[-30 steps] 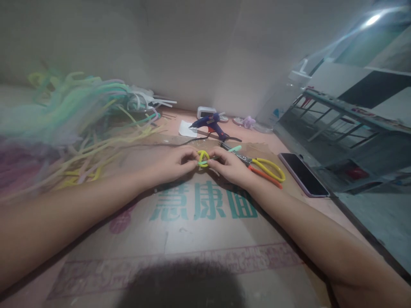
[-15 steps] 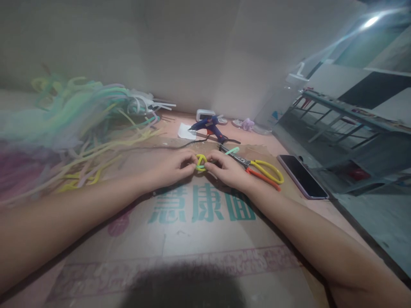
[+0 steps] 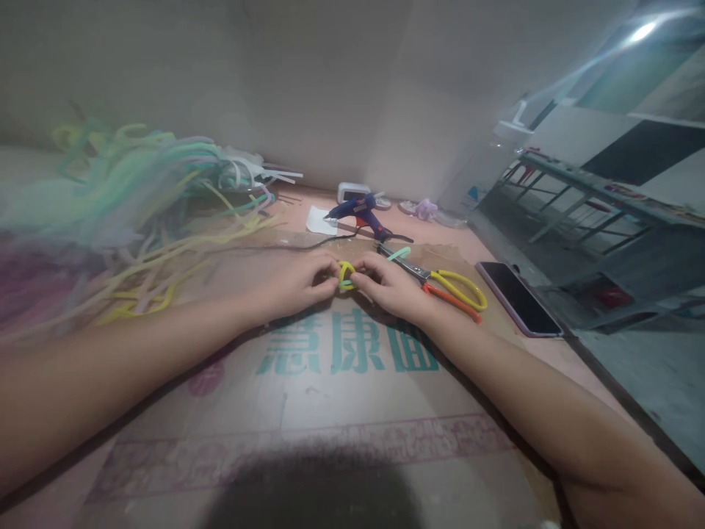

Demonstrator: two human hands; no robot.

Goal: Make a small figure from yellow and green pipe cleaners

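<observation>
Between my two hands is a small looped piece of bent pipe cleaner (image 3: 346,273), mostly yellow with a bit of light green at its lower part. My left hand (image 3: 313,281) pinches its left side between thumb and fingers. On the other side, my right hand (image 3: 384,284) grips it the same way. Just beyond my right hand lies a short light-green pipe cleaner (image 3: 400,254), next to a pair of pliers (image 3: 413,272) with one yellow and one orange handle.
A sheet of printed cardboard (image 3: 308,433) covers the table. Many pastel pipe cleaners (image 3: 165,173) are heaped at left. A blue glue gun (image 3: 360,209), a white paper piece (image 3: 321,220) and a white device (image 3: 353,192) lie behind. A phone (image 3: 518,297) and a clear bottle (image 3: 479,176) stand right.
My fingers have turned the yellow loop slightly, so it looks narrower now. Both hands keep their grip in nearly the same place.
</observation>
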